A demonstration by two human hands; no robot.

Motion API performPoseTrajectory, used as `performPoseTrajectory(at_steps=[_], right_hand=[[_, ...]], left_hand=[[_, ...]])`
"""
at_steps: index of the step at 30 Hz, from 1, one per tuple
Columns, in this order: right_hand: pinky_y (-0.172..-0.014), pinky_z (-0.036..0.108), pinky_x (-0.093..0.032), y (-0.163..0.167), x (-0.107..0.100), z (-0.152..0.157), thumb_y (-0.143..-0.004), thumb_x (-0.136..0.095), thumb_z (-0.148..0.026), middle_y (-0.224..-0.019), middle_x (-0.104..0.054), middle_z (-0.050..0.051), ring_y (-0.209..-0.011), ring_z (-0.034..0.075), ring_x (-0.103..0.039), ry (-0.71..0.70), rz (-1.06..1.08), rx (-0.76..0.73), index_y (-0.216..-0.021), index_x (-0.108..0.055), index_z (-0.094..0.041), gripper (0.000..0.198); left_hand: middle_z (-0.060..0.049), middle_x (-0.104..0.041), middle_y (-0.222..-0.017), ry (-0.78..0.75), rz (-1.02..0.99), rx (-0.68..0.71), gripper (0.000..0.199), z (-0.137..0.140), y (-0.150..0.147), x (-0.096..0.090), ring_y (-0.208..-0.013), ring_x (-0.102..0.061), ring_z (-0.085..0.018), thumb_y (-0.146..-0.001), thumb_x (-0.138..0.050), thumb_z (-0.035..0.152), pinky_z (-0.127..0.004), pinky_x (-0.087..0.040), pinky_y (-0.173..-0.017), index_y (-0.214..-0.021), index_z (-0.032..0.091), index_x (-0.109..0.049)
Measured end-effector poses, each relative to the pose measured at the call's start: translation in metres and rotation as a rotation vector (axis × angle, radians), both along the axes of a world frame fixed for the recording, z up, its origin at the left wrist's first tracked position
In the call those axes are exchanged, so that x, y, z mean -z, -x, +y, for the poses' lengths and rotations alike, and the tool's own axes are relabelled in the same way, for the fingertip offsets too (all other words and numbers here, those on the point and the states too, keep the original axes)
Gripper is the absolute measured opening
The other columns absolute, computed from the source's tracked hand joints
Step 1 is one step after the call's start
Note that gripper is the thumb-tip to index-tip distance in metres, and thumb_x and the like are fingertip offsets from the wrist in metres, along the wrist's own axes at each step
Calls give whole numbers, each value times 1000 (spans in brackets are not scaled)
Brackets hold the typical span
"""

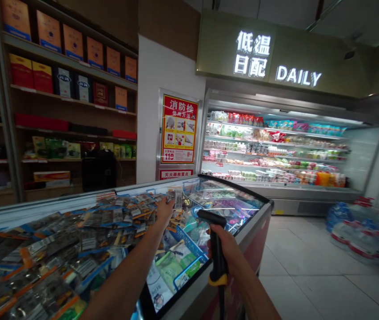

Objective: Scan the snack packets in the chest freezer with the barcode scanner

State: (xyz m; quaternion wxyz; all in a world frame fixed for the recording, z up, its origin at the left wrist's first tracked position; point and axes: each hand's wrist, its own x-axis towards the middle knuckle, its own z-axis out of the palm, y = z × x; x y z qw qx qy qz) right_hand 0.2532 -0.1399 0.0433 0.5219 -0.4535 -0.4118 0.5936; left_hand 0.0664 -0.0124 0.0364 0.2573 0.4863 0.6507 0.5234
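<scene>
My right hand (227, 246) is wrapped round the grip of a black and yellow barcode scanner (216, 249), its head level above the freezer's right edge. My left hand (165, 208) reaches to the far side of the chest freezer (262, 222). Its fingers are closed on a small dark packet (177, 195) with a pale label. Heaped packets (109, 218) with blue and orange edges spread over the left part of the freezer. Under the glass, blue baskets (189, 242) hold green and white bags (172, 266).
Wooden shelves (72, 100) with boxed goods stand behind the freezer at left. A lit refrigerated display (276, 191) runs along the back wall. Bottled water packs (356, 235) sit on the tiled floor (296, 258) at right. A red fire-hydrant notice (178, 129) hangs on the wall.
</scene>
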Motion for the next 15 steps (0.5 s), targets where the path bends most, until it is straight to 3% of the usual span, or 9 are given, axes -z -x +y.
performPoseTrajectory(at_steps=[6, 11, 15], right_hand=[[-32, 21, -35, 5, 1, 1, -68, -50, -42, -39, -51, -1, -30, 12, -47, 39, 7, -16, -70, -51, -14, 28], [-32, 20, -34, 11, -2, 1, -69, -50, -41, -39, -51, -1, -30, 11, -47, 20, 21, -23, -69, -51, -14, 28], [-32, 20, -34, 13, -2, 4, -68, -51, -42, -39, -51, 0, -30, 11, -47, 26, 29, -19, -69, -51, -13, 28]], left_hand=[[-9, -55, -105, 83, 307, -193, 37, -19, 31, -2, -93, -54, -21, -80, -46, 33, -40, -43, -77, -113, 16, -46], [-14, -61, -95, 72, 537, -230, 40, -36, 31, 3, -102, -48, -32, -73, -50, 27, -46, -33, -84, -111, 17, -47], [-16, -56, -104, 0, 622, -234, 40, -44, 33, 9, -114, -37, -34, -70, -51, 20, -48, -24, -92, -110, 15, -49]])
